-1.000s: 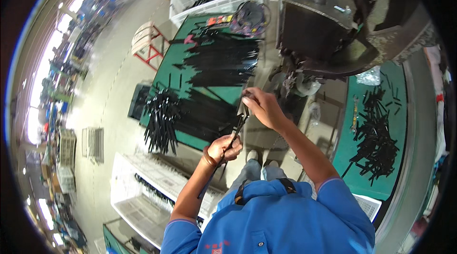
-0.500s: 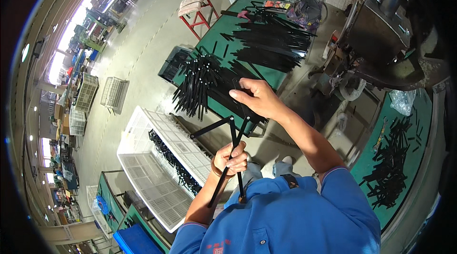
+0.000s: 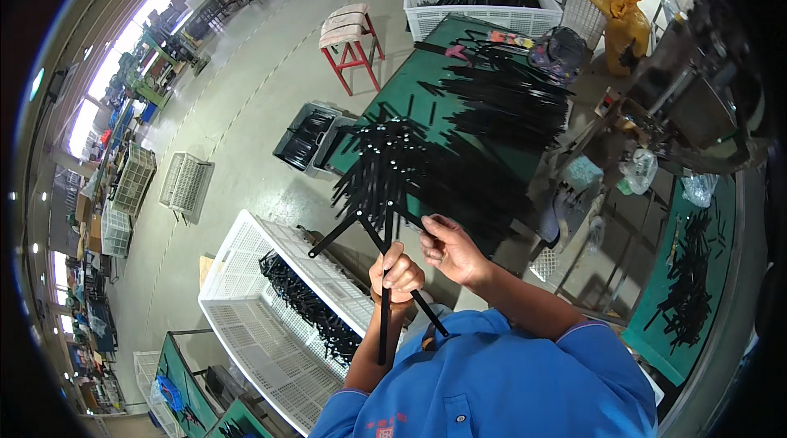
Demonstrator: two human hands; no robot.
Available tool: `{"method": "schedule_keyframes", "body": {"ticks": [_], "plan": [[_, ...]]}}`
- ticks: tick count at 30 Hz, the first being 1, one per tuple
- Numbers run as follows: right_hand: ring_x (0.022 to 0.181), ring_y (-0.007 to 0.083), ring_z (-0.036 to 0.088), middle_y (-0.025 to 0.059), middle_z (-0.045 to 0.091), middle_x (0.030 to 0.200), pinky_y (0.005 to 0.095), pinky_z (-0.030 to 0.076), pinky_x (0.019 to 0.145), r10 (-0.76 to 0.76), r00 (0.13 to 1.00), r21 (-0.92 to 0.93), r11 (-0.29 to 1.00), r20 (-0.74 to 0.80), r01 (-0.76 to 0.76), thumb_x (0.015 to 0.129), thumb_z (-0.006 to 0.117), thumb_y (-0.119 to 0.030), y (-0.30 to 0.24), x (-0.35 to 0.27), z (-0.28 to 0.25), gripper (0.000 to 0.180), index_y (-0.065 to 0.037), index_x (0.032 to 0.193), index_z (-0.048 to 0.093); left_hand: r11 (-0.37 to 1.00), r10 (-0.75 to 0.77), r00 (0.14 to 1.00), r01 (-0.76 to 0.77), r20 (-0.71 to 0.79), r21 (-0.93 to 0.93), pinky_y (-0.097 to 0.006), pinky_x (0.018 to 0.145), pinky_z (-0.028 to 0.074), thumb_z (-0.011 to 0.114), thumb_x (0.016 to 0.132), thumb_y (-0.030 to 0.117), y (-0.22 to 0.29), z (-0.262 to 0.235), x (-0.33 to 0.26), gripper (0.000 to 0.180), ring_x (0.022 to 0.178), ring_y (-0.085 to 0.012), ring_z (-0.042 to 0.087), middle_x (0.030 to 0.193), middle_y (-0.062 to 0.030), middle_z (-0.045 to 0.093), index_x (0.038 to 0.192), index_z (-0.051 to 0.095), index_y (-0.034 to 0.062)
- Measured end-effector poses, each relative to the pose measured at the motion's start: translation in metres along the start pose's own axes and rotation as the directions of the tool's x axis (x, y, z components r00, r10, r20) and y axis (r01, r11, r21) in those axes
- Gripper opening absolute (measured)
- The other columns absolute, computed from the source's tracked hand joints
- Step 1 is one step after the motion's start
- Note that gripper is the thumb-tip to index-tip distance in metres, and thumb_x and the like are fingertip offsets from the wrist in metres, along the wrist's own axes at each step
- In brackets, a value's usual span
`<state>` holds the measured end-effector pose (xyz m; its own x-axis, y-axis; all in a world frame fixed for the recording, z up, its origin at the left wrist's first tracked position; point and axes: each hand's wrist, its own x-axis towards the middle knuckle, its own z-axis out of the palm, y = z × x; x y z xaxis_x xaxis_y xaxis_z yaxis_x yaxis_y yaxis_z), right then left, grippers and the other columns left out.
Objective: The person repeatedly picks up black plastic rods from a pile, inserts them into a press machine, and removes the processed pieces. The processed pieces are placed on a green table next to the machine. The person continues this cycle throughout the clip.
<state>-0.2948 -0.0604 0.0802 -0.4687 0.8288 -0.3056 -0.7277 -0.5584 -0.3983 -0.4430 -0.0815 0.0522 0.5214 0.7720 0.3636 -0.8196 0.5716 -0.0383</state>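
Note:
My left hand (image 3: 398,272) is closed around several flat black bars that cross in its grip. They form a jointed bar linkage (image 3: 384,319), with round pivots at the upper ends. One short arm of it sticks out to the left. Another short arm slants right from a pivot to the fingertips of my right hand (image 3: 455,251), whose thumb and forefinger pinch its end. Just beyond the hands, a fanned pile of black bars (image 3: 373,175) with shiny rivet heads overhangs the near edge of the green table (image 3: 426,106).
A white crate (image 3: 270,339) with short black pieces stands at left. More long bars (image 3: 508,102) cover the table; a second white crate (image 3: 484,15) is behind it. A red-legged stool (image 3: 351,52) and grey bin (image 3: 305,139) stand left. Machinery (image 3: 689,102) is at right.
My right hand has come back from over the table bars to the linkage and now pinches a short arm on its right side. The view has shifted.

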Motion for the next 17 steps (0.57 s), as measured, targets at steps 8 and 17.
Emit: {"method": "schedule_keyframes", "body": {"ticks": [8, 17], "plan": [[0.076, 0.0114, 0.057, 0.0023, 0.062, 0.084, 0.0264, 0.046, 0.067, -0.573, 0.817, -0.986, 0.093, 0.062, 0.141, 0.090, 0.051, -0.018, 0.068, 0.105, -0.057, 0.024, -0.002, 0.105, 0.060, 0.650, 0.277, 0.617, 0.444, -0.736, 0.617, -0.021, 0.040, 0.028, 0.043, 0.094, 0.038, 0.167, -0.012, -0.038, 0.034, 0.042, -0.0069, 0.035, 0.053, 0.0025, 0.041, 0.077, 0.049, 0.0086], [0.105, 0.0157, 0.055, 0.0101, 0.059, 0.114, 0.0280, 0.041, 0.091, -0.356, 0.855, -0.863, 0.471, -0.377, -0.184, 0.087, 0.059, -0.022, 0.079, 0.175, -0.143, 0.036, -0.006, 0.118, 0.054, -0.543, 0.729, 0.624, 0.777, -0.282, 0.318, -0.042, 0.079, 0.046, 0.043, 0.090, 0.050, 0.302, -0.142, 0.066, 0.050, 0.092, -0.0274, 0.063, 0.093, -0.0213, 0.065, 0.094, 0.060, 0.0028]]}}
